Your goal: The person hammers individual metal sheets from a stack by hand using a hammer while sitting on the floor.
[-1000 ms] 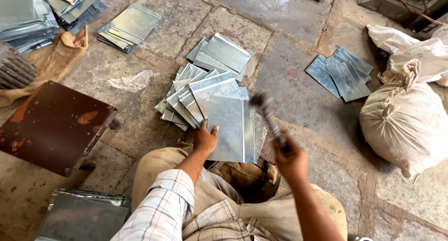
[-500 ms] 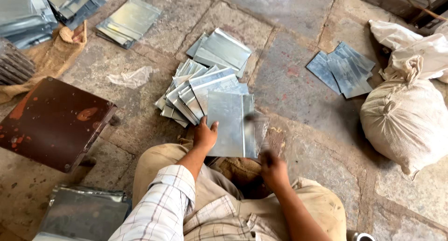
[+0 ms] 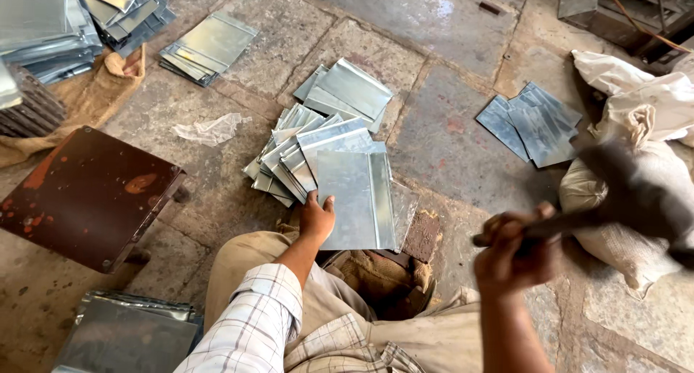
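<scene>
Currently, room: bare stone floor [image 3: 448, 134] right of the sheets.
Sheet: grey folded metal sheet [image 3: 356, 199], long axis running away from the person.
Left hand [image 3: 316, 217]: fingers flat on its near-left edge.
Right hand [image 3: 515, 254]: fingers clamped on blurred dark hammer [image 3: 636, 199].

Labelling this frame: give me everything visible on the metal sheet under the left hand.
The metal sheet is grey, shiny and rectangular, looks like galvanised steel, with a raised fold running lengthwise near its right edge. It lies flat on top of a fanned stack of similar sheets on the stone floor. The left hand presses its lower left corner.
</scene>
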